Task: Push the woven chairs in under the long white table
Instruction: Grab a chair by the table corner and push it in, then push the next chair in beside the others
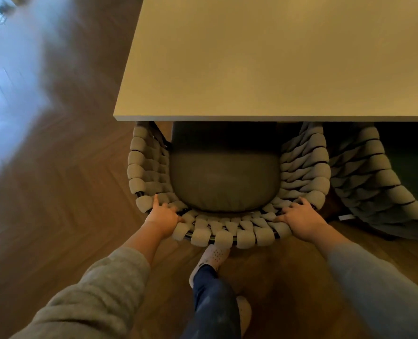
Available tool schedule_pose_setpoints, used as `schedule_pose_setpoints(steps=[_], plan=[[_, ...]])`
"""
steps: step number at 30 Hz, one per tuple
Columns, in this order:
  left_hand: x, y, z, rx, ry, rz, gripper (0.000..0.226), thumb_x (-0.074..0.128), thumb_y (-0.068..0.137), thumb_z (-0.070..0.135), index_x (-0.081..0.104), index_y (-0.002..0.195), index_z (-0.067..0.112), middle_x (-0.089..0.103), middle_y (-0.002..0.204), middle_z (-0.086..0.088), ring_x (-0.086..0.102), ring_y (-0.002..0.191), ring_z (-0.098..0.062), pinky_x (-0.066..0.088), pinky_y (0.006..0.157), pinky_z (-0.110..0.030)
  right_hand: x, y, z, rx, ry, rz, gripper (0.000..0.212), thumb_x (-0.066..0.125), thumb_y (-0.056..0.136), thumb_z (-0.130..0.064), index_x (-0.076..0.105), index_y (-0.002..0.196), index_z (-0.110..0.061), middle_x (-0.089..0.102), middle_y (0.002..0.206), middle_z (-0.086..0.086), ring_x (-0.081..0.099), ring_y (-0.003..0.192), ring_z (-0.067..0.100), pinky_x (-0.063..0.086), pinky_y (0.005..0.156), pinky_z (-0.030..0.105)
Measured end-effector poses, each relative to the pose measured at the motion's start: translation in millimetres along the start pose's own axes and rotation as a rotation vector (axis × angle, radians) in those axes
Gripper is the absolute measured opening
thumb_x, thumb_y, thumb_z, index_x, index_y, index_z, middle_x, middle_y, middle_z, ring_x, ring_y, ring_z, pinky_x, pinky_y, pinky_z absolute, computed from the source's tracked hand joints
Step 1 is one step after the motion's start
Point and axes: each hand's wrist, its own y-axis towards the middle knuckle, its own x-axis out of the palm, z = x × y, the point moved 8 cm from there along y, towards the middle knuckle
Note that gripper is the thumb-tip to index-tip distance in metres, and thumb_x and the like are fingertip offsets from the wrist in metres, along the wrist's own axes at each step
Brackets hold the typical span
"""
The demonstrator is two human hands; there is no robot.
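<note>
A woven chair [227, 234] with thick grey braided cords and a dark cushion [224, 182] stands straight in front of me. Its front half is hidden under the long white table [276, 57]. My left hand [162, 217] grips the left side of the curved backrest rim. My right hand [301, 220] grips the rim on the right side. A second woven chair [374, 182] sits to the right, partly under the table, its backrest tilted toward me.
Herringbone wood floor [56, 192] stretches to the left, with bright window light at the far left. My feet in pale slippers [215, 255] stand just behind the chair. The table's near edge [252, 117] runs across the view.
</note>
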Motion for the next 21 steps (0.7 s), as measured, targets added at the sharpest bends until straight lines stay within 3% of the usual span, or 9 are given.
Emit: schedule_pose_setpoints(steps=[6,9,11,13,16,19,21], plan=[[-1.1,-1.8,4.3,0.024,0.013,-0.136,0.057,0.049,0.099,0.032,0.026,0.150,0.043,0.023,0.159,-0.005,0.019,0.146,-0.035,0.003,0.113,-0.069,0.2,-0.3,-0.5,-0.010,0.007,0.001,0.048,0.045,0.100,-0.016,0.041,0.145,-0.032,0.043,0.147,0.003,0.032,0.139,0.028,0.013,0.119,0.055],[-5.2,-4.3,9.9,0.048,0.061,-0.340,0.084,0.067,0.087,0.040,0.015,0.154,0.039,0.012,0.161,-0.007,0.007,0.148,-0.038,0.005,0.112,-0.070,3.7,-1.3,1.8,0.008,0.069,0.026,0.055,0.044,0.100,-0.011,0.033,0.150,-0.031,0.034,0.152,0.009,0.023,0.144,0.031,0.008,0.121,0.054],[-14.5,-2.7,23.1,0.083,-0.083,-0.460,0.094,0.073,0.079,0.047,0.019,0.154,0.032,0.024,0.157,-0.006,0.022,0.144,-0.035,0.020,0.114,-0.061,4.1,-4.0,7.1,0.008,0.163,0.082,0.064,0.047,0.098,-0.010,0.022,0.154,-0.031,0.022,0.158,0.011,0.010,0.149,0.031,0.003,0.122,0.052],[-37.5,4.8,41.4,0.110,-0.404,-0.515,0.095,0.076,0.076,0.049,0.024,0.153,0.029,0.035,0.152,-0.004,0.038,0.136,-0.031,0.035,0.110,-0.048,2.9,-9.8,13.8,-0.022,0.234,0.143,0.077,0.057,0.095,-0.020,0.011,0.156,-0.032,0.011,0.162,0.010,-0.001,0.150,0.031,-0.002,0.122,0.051],[-106.2,24.7,68.1,0.196,-0.626,-0.333,0.088,0.068,0.079,0.058,0.026,0.152,0.031,0.031,0.155,0.001,0.032,0.141,-0.025,0.030,0.113,-0.043,3.8,-27.4,38.4,-0.023,0.320,0.255,0.090,0.063,0.089,-0.042,0.003,0.156,-0.036,0.002,0.164,0.008,-0.008,0.151,0.027,-0.008,0.120,0.048],[-183.5,45.8,100.1,0.271,-0.677,-0.032,0.071,0.060,0.087,0.057,0.038,0.147,0.027,0.042,0.149,0.001,0.042,0.134,-0.020,0.035,0.107,-0.034,13.0,-52.8,84.4,0.085,0.452,0.362,0.092,0.059,0.088,-0.052,-0.003,0.154,-0.039,0.000,0.164,0.003,-0.008,0.151,0.022,-0.006,0.122,0.047],[-233.7,51.2,131.3,0.334,-0.629,0.208,0.056,0.056,0.092,0.051,0.046,0.142,0.026,0.048,0.144,-0.001,0.046,0.130,-0.020,0.037,0.106,-0.036,30.9,-73.2,123.4,0.176,0.544,0.373,0.091,0.057,0.089,-0.057,-0.003,0.154,-0.039,0.000,0.164,0.000,-0.008,0.151,0.020,-0.003,0.123,0.046]])
